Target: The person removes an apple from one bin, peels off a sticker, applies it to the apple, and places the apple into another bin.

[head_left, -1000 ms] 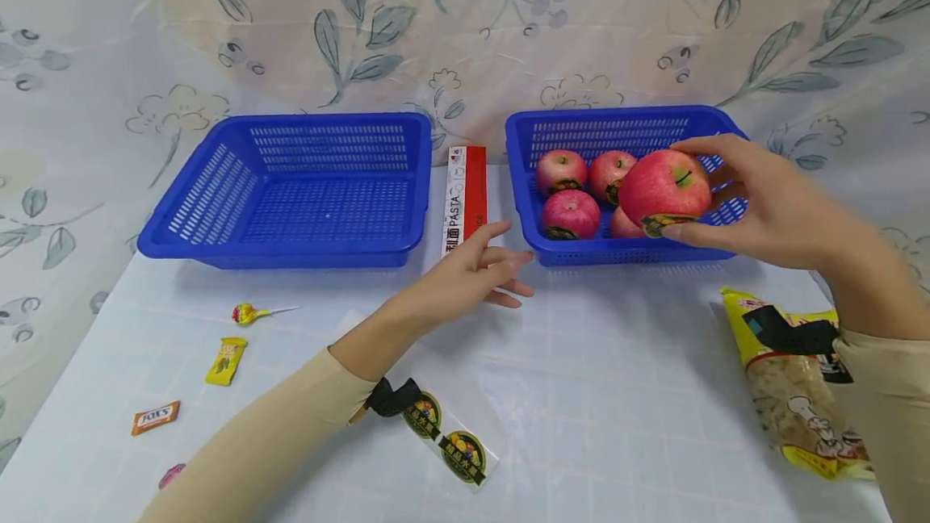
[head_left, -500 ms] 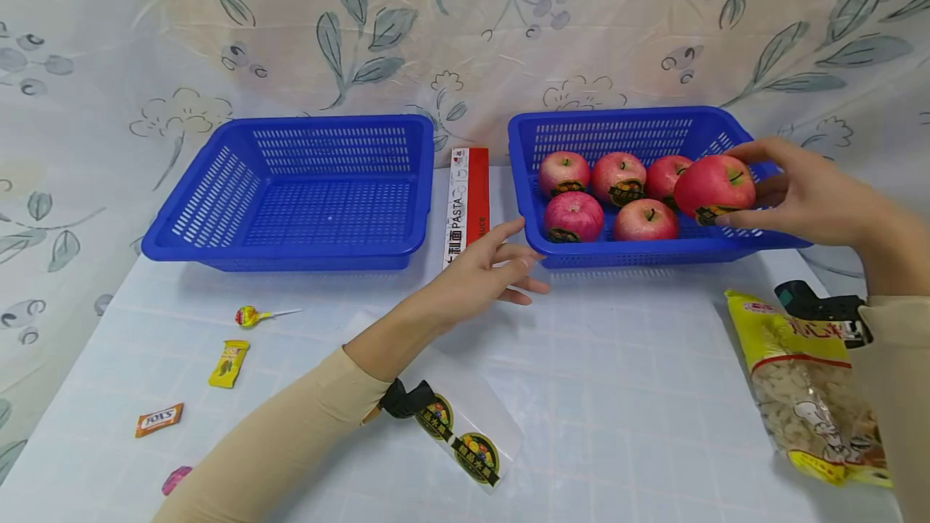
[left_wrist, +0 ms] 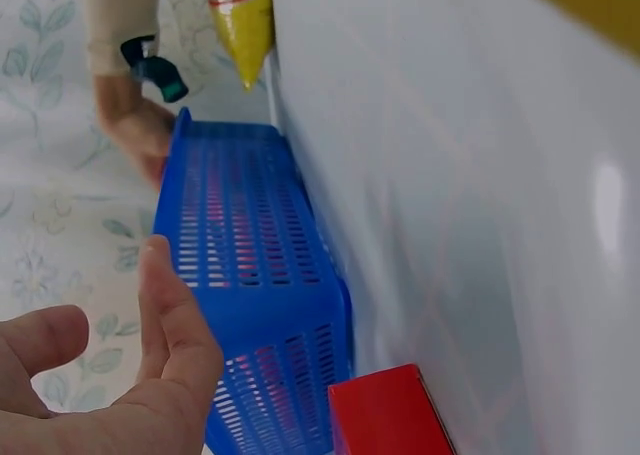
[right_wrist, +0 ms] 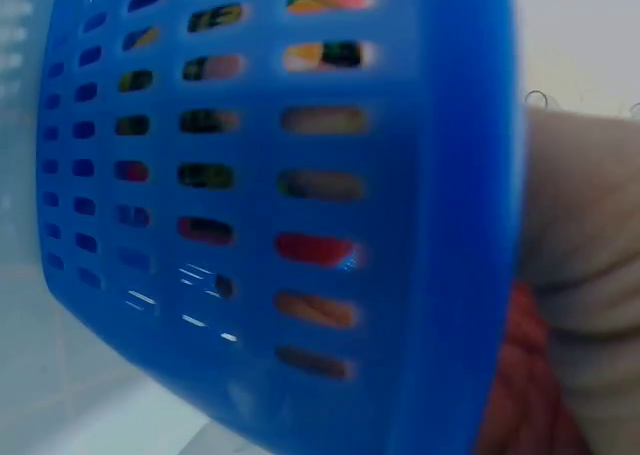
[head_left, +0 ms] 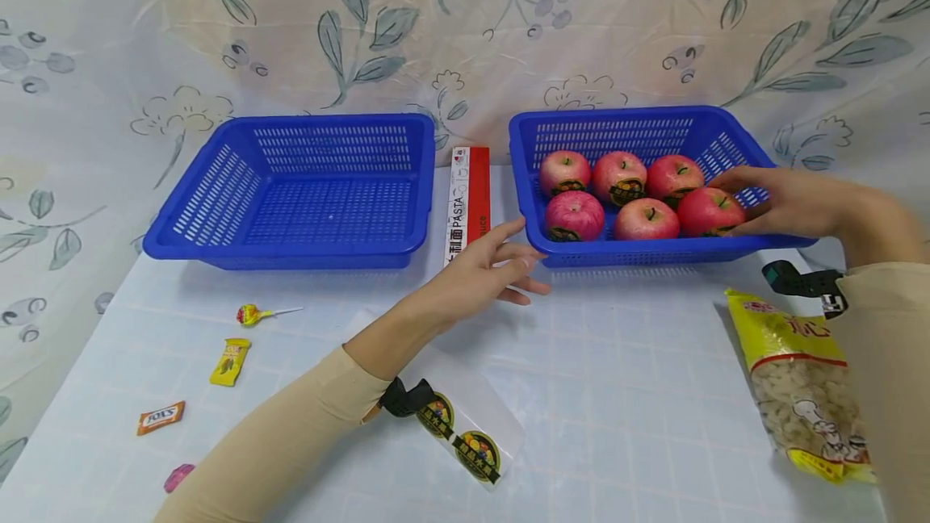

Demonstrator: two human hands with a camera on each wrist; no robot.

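The right blue basket (head_left: pixel 654 253) holds several red apples in two rows. My right hand (head_left: pixel 748 202) reaches over its right rim and grips the front-right apple (head_left: pixel 706 211), which sits low in the basket beside the others. The right wrist view shows the basket's slotted wall (right_wrist: pixel 300 175) up close, with my hand (right_wrist: pixel 585 255) and a bit of red apple (right_wrist: pixel 520 395) behind it. My left hand (head_left: pixel 517 261) rests open on the table at the basket's front-left corner, holding nothing. In the left wrist view its fingers (left_wrist: pixel 170 335) point at the basket (left_wrist: pixel 250 265).
An empty blue basket (head_left: pixel 291 250) stands at the left, with a red-and-white pasta box (head_left: pixel 467 200) between the baskets. A yellow snack bag (head_left: pixel 799 378) lies front right. A clear stickered bag (head_left: pixel 465 438) lies under my left forearm. A lollipop (head_left: pixel 250 314) and small sweets (head_left: pixel 228 361) lie front left.
My right hand carried the apple rightward and lowered it into the front-right spot of the right basket. My left hand stayed in place.
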